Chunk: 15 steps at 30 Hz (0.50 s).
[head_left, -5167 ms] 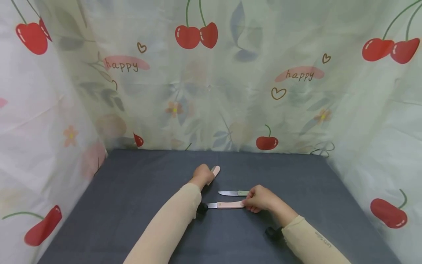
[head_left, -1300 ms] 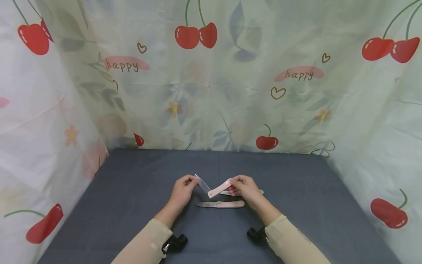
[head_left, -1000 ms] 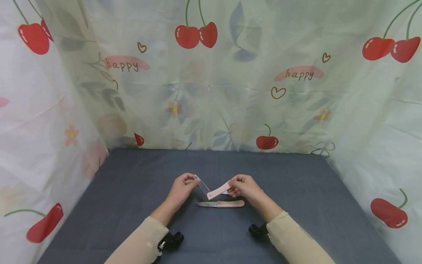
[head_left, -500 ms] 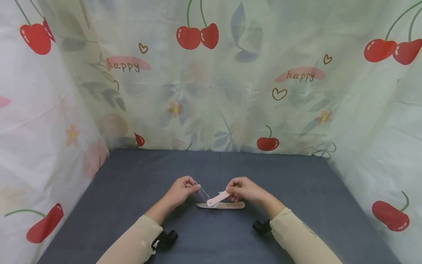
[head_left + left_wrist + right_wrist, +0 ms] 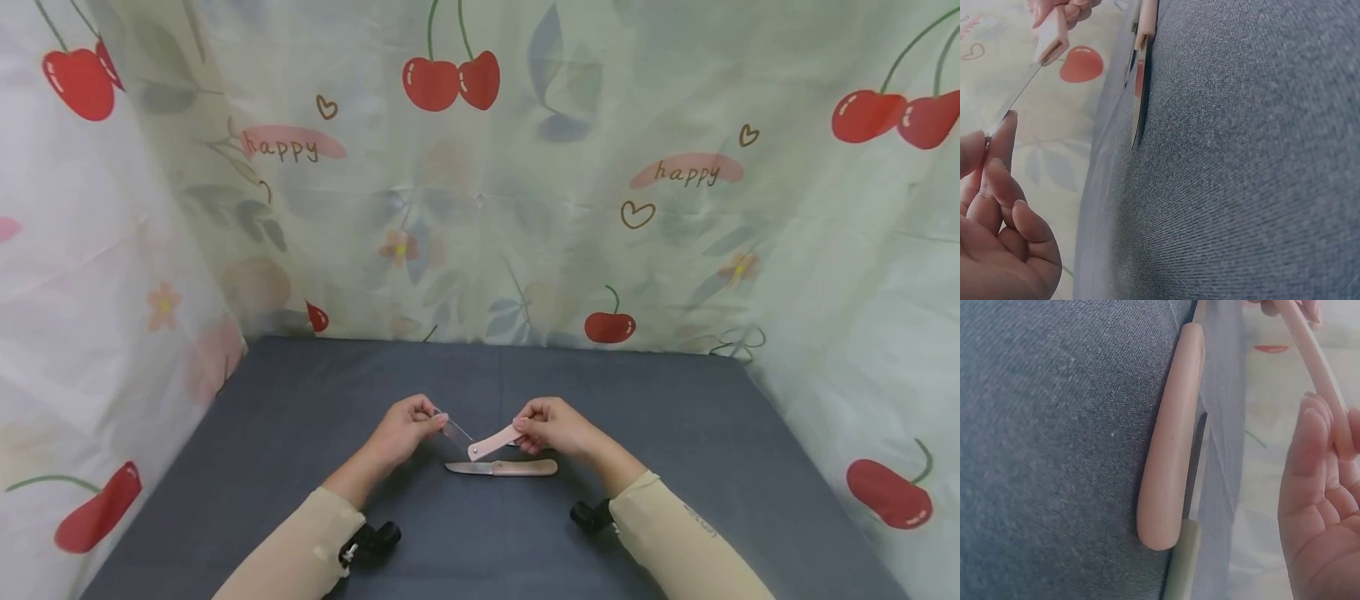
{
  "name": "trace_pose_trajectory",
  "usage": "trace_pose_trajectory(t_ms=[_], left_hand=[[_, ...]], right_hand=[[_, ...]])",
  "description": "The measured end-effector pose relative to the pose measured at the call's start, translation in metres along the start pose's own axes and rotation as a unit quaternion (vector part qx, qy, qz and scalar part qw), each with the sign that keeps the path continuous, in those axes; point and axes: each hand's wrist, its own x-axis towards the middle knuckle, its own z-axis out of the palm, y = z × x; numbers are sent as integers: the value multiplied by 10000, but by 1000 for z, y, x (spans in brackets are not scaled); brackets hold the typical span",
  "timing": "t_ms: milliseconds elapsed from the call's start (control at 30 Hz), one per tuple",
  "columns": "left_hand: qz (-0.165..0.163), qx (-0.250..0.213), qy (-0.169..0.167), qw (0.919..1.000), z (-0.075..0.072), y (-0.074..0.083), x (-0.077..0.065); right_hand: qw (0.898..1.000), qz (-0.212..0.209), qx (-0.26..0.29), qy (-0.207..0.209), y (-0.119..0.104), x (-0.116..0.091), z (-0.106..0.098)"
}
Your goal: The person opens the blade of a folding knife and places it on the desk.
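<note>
A pink-handled folding knife (image 5: 492, 443) is held up between both hands, its blade swung partway out so that blade and handle form a wide V. My left hand (image 5: 402, 429) pinches the blade near its tip with thumb and index finger; in the left wrist view the thin blade (image 5: 1017, 94) runs up to the slotted handle. At the far end of that handle, my right hand (image 5: 553, 427) grips it between thumb and fingers. Below them on the cloth lies another pink-handled knife (image 5: 525, 468), unfolded, blade pointing left. Behind it is a green-handled knife (image 5: 1184, 559), mostly hidden in the head view.
Dark grey cloth (image 5: 300, 467) covers the table. A pale curtain (image 5: 480, 250) printed with cherries and flowers encloses the back and both sides. Black camera mounts (image 5: 371, 542) sit at the cuffs of the beige sleeves.
Five seconds ago the left hand was at the folded knife farther back, the right at the lying pink knife. Since then both hands have lifted the folding knife; its V has lately widened slightly.
</note>
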Motion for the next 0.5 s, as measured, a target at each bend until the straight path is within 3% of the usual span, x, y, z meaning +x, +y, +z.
trace_pose_trajectory(t_ms=[233,500], left_hand=[[-360,-359,483,9975,-3,-3,2],[-345,-876,1162,9888,4,-7,6]], right_hand=[[9959,68,784,439,6,3,4],[9825,-22,1472,1140,6,8,12]])
